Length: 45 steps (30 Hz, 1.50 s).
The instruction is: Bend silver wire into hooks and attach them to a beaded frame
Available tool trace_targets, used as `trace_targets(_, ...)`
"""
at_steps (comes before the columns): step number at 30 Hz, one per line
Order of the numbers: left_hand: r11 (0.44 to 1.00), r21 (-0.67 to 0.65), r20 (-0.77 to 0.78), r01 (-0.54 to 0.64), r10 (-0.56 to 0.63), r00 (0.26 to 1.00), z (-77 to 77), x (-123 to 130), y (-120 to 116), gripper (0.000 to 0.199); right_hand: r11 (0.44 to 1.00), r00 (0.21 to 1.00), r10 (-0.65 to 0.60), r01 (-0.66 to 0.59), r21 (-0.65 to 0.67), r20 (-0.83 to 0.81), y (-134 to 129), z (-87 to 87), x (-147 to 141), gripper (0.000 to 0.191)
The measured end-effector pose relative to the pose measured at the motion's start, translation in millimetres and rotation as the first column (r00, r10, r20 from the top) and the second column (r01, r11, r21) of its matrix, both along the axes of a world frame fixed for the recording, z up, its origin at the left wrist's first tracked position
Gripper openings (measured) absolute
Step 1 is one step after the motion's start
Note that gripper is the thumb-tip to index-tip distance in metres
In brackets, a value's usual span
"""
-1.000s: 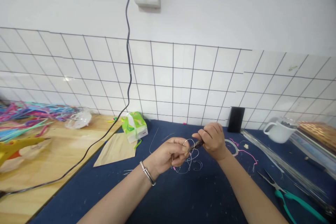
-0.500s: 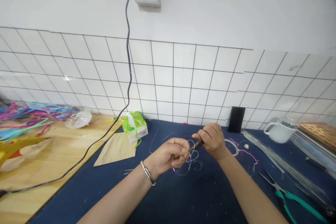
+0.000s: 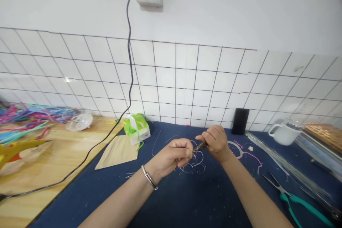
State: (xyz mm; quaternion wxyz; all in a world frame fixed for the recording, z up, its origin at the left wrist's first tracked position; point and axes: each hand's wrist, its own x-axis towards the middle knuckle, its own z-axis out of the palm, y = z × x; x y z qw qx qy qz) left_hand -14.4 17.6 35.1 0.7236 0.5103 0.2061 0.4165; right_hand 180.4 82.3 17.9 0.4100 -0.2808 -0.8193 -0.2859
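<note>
My left hand (image 3: 176, 155), with a silver bangle at the wrist, pinches a piece of thin wire over the dark blue cloth (image 3: 187, 203). My right hand (image 3: 217, 143) is closed around a dark tool (image 3: 201, 146), most of it hidden in the palm. The tool's tip points left and meets the wire at my left fingertips. Curled loops of silver wire (image 3: 198, 164) hang or lie just below and between the two hands; which of them join the held piece I cannot tell.
Teal-handled pliers (image 3: 290, 196) lie open at the right, near long wires (image 3: 288, 165). Behind stand a white cup (image 3: 284, 134) and black object (image 3: 240, 121). Left are a green packet (image 3: 137, 128), beige cloth (image 3: 117, 153), yellow glue gun (image 3: 16, 149) and black cable (image 3: 91, 152).
My left hand has turned slightly and its fingers have closed in more. The wire loops below have shifted and changed angle. My right hand has hardly moved.
</note>
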Motion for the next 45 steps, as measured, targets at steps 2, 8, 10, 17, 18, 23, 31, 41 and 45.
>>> trace_targets(2,0.999,0.027,-0.011,-0.032,0.033,0.999,0.5,0.8,-1.0,0.012,1.0,1.0,0.002,-0.002,-0.008,0.0,0.5,-0.7,0.2,0.022)
trace_targets(8,0.993,0.056,-0.037,-0.1,0.102,0.994,-0.4,2.3,-1.8,0.013,1.0,1.0,-0.006,0.006,-0.024,-0.002,1.9,-3.3,0.2,0.026)
trace_targets(10,0.991,0.064,-0.045,-0.117,0.12,0.992,-0.8,2.3,-1.4,0.013,0.999,1.0,-0.003,0.003,-0.035,-0.008,2.6,-4.3,-0.1,0.026)
trace_targets(17,0.979,0.117,-0.033,-0.17,0.175,0.984,2.3,3.2,-3.1,0.013,0.994,0.999,0.017,-0.021,-0.109,-0.037,4.0,-8.4,-2.5,0.024)
trace_targets(18,0.976,0.125,-0.032,-0.178,0.183,0.983,2.9,3.4,-3.5,0.014,0.993,0.999,0.02,-0.025,-0.119,-0.043,4.1,-9.1,-3.3,0.025)
trace_targets(23,0.966,0.157,-0.039,-0.205,0.213,0.976,4.5,3.8,-3.4,0.013,0.988,0.998,0.022,-0.031,-0.15,-0.059,4.9,-12.5,-7.2,0.026)
trace_targets(31,0.9,0.327,-0.135,-0.288,0.346,0.928,3.2,2.3,-3.3,0.014,0.983,1.0,0.0,-0.006,-0.185,-0.03,4.9,-12.9,-5.5,0.027)
trace_targets(41,0.748,0.579,-0.254,-0.324,0.543,0.8,4.1,-0.5,-3.1,0.017,0.974,1.0,-0.002,0.0,-0.228,-0.008,4.3,-12.8,-6.2,0.026)
trace_targets(45,0.642,0.713,-0.289,-0.283,0.637,0.715,8.8,-1.3,-4.4,0.016,0.972,1.0,-0.008,0.006,-0.235,-0.009,4.4,-12.2,-6.4,0.026)
